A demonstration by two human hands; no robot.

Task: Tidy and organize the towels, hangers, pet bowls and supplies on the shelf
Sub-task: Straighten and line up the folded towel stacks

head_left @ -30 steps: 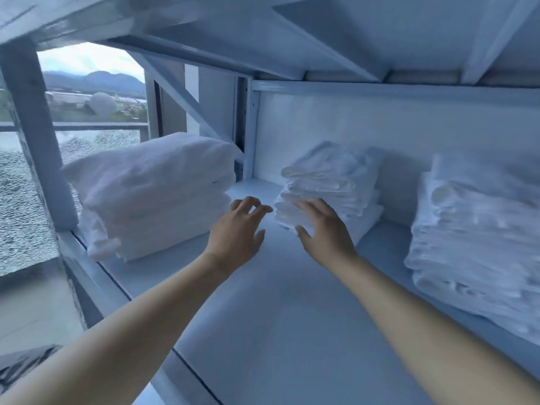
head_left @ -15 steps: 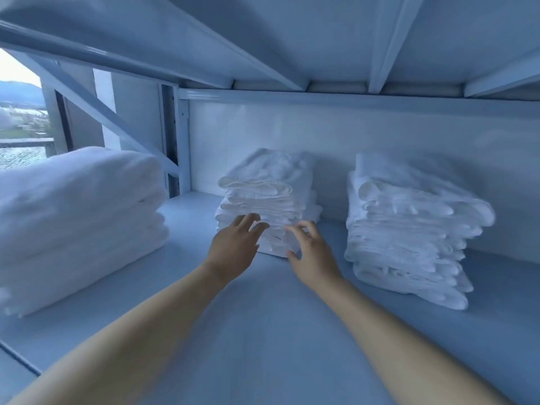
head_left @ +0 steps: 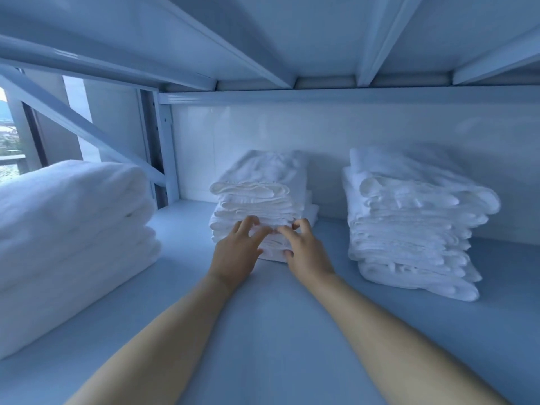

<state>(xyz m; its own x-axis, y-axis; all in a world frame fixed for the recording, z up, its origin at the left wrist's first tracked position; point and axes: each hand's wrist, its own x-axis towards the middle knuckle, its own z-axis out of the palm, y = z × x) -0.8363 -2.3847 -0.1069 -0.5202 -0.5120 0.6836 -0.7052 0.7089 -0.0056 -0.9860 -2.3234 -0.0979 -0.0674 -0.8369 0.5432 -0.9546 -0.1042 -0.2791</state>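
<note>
Towels of the middle stack [head_left: 257,197] sit far back on the shelf [head_left: 277,331], dead ahead. My left hand [head_left: 236,252] and right hand [head_left: 306,252], equally near, rest spread-fingered against its near face, gripping nothing.

Three stacks of folded white towels upright on the pale blue shelf [head_left: 277,331]. Left stack [head_left: 73,229]: thick, plump, few large folds, nearest the front. Middle stack [head_left: 257,200]: small, thin layers, near the back wall. Right stack [head_left: 409,229]: wider, many layers, ragged edges, apart from the middle one.
</note>
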